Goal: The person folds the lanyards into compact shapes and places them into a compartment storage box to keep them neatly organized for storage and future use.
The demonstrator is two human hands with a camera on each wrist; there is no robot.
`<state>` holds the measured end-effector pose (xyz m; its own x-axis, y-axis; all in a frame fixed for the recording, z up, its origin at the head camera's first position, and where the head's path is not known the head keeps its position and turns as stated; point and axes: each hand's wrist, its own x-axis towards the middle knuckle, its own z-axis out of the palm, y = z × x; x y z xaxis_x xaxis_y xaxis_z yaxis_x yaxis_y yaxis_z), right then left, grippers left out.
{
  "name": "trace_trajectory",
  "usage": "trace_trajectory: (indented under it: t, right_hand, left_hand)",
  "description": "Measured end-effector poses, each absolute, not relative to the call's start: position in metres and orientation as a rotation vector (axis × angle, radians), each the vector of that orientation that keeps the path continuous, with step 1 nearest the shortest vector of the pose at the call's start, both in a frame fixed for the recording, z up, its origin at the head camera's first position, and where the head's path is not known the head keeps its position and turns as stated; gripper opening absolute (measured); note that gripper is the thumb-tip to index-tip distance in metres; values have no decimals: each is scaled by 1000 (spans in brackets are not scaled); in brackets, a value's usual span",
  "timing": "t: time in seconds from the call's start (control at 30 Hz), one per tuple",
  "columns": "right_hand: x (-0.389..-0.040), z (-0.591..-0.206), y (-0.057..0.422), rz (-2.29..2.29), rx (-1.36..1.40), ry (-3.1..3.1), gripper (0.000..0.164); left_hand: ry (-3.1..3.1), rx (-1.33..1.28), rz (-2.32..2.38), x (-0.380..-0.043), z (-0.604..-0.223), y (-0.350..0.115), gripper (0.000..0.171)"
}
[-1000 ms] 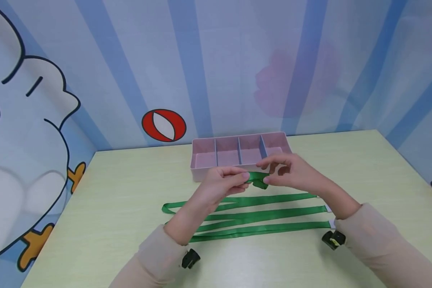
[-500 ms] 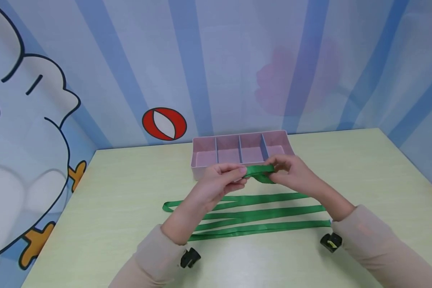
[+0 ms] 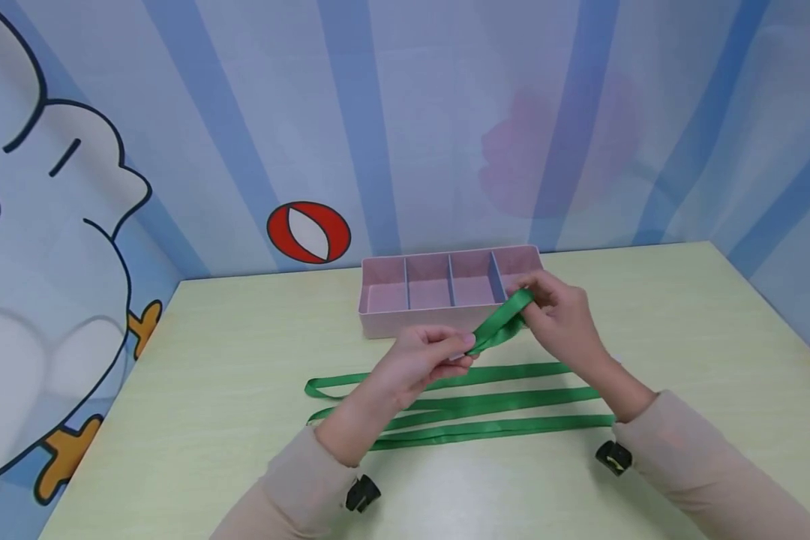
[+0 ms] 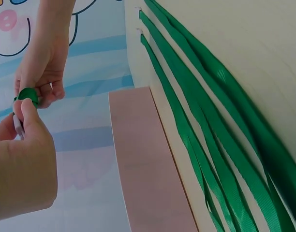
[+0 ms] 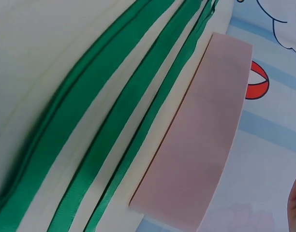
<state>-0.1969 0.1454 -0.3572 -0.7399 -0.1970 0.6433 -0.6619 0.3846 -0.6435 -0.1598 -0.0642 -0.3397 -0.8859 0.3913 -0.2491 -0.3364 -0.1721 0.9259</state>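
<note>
Above the table, a short folded length of green ribbon strap (image 3: 501, 327) stretches between both hands. My left hand (image 3: 424, 361) pinches its lower end between thumb and fingers. Its upper end is in the fingers of my right hand (image 3: 567, 321), so the strap slants up to the right. In the left wrist view, a small pale piece (image 4: 18, 126) shows at the left fingertips, below the green loop (image 4: 28, 95). Beneath the hands, several long green straps (image 3: 499, 403) lie side by side across the table; my forearms cover parts of them.
Behind the hands stands a pink box (image 3: 412, 324) with blue dividers, near the back edge of the pale table (image 3: 243, 345). A printed blue-striped backdrop (image 3: 432, 135) rises behind it. A small black device (image 3: 363, 493) sits at each cuff.
My right fingers, spread beside the folded strap at first, have closed on its right end and raised it. My left hand has dropped slightly, and the strap has gone from level to slanted.
</note>
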Motion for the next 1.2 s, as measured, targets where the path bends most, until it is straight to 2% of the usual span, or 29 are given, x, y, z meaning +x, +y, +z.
trace_trajectory:
  t: [0.13, 0.37, 0.5, 0.8, 0.97, 1.07, 1.2]
  right_hand:
    - [-200, -359, 145, 1141, 767, -2085, 16]
    - [-204, -359, 148, 929, 957, -2019, 34]
    - [-201, -355, 153, 1153, 1070, -2171, 29]
    - [-195, -348, 165, 1756, 1002, -2430, 6]
    - [-198, -349, 173, 2016, 1189, -2341, 7]
    - [-200, -351, 176, 2159, 1307, -2248, 14]
    - [-200, -351, 177, 2251, 1328, -2183, 24]
  left_hand:
    - [1651, 53, 2078, -159, -341, -61, 24]
    - [1764, 55, 2076, -162, -340, -67, 25]
    - [1844, 61, 2090, -165, -340, -74, 24]
    - [1860, 37, 2094, -169, -339, -80, 24]
    - [1872, 44, 2080, -169, -341, -80, 23]
    - [1876, 59, 2066, -169, -343, -80, 23]
    - [1856, 60, 2054, -169, -345, -80, 23]
